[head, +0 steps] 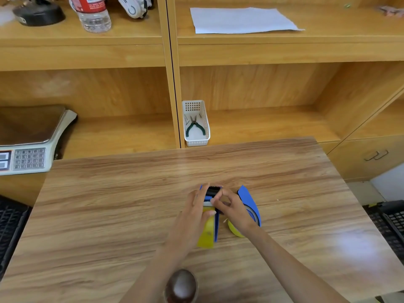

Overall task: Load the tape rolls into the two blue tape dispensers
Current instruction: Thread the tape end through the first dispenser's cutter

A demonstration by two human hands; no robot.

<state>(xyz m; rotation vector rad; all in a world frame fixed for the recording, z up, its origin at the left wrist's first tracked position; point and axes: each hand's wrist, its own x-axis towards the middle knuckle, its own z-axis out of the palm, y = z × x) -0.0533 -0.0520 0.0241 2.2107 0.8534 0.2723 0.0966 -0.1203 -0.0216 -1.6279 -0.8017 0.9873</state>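
Observation:
Two blue tape dispensers lie on the wooden table (109,204). The left dispenser (216,226) carries a yellow tape roll (206,235), and its black roller head (213,190) points away from me. My left hand (196,208) grips this dispenser from the left side. My right hand (231,207) pinches at its front near the roller, fingers closed. The second blue dispenser (249,200) lies just right of my right hand, with another yellow roll (234,230) partly hidden under my right wrist.
A white basket (196,141) with green-handled pliers stands on the shelf behind the table. A weighing scale (28,149) sits at the left. A round dark object (181,286) is near the table's front edge. Black crates flank both sides. A paper sheet lies on the upper shelf.

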